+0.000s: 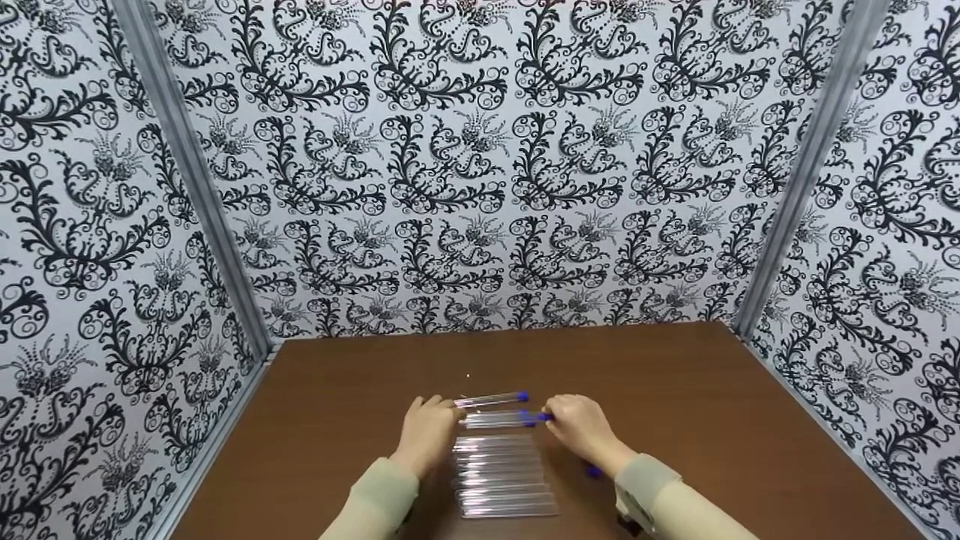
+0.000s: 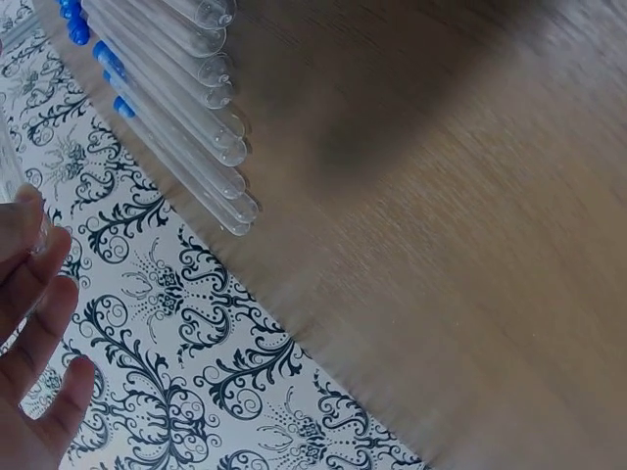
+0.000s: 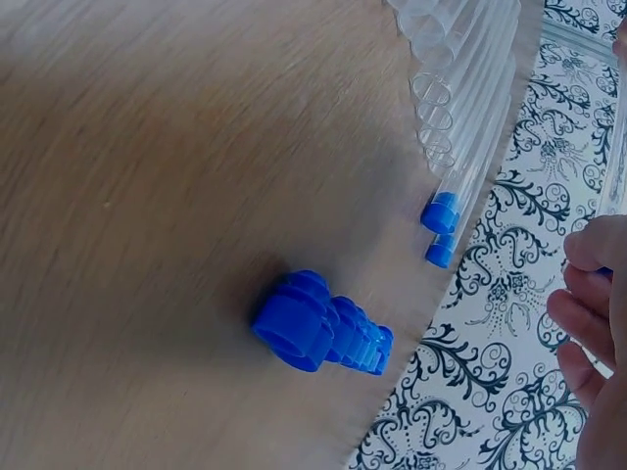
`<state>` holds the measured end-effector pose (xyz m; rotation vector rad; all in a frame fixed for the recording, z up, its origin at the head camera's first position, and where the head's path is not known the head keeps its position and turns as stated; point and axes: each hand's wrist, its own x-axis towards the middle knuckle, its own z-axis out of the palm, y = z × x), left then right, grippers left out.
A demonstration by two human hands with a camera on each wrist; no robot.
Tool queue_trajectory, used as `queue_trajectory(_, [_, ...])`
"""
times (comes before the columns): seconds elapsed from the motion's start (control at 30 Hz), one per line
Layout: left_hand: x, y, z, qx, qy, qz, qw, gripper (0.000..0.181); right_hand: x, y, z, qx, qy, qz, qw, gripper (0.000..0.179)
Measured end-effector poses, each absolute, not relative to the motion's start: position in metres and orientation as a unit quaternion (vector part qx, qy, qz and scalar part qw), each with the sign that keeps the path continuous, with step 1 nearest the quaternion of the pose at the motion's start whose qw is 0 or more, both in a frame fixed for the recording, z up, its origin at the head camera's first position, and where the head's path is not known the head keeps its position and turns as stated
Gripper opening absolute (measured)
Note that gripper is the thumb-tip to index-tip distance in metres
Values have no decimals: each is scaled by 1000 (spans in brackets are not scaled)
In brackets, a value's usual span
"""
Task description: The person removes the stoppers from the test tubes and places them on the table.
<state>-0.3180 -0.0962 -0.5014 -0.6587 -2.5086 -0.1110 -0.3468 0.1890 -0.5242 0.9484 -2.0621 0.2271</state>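
My left hand (image 1: 429, 429) pinches one end of a clear test tube (image 2: 10, 168), held above the table in the left wrist view. Facing it, my right hand (image 1: 581, 424) pinches a blue cap (image 1: 543, 416) at the tube's other end. The fingers mostly hide that cap in the right wrist view, and how far it sits on the tube I cannot tell. Several uncapped clear tubes (image 1: 502, 478) lie side by side in a row between the forearms. At the row's far end lie tubes with blue caps (image 3: 441, 211).
Several loose blue caps (image 3: 313, 323) stand in a line on the brown wooden table (image 1: 337, 390), beneath the right wrist. Patterned black and white walls (image 1: 480, 165) with grey corner posts (image 1: 810, 165) enclose the table's back and sides.
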Motion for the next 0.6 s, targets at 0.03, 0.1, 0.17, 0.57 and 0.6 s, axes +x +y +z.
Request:
queue_trajectory(0.03, [-318, -97, -502, -245, -931, -47, 265, 8, -348, 189, -524, 383, -817, 89, 422, 28])
queue_trajectory(0.1, [-318, -98, -503, -245, -932, -56, 260, 8, -349, 189, -524, 392, -807, 85, 433, 30])
queue_trajectory(0.17, [-318, -99, -503, -243, -934, -63, 254, 7, -350, 189, -524, 396, -801, 84, 441, 30])
queue_trajectory(0.57, [-316, -96, -502, -244, -923, -74, 287, 16, -344, 193, -523, 359, -841, 131, 384, 23])
queue_trajectory(0.6, [-316, -95, -502, -245, -922, -72, 291, 20, -343, 193, -523, 354, -845, 134, 379, 22])
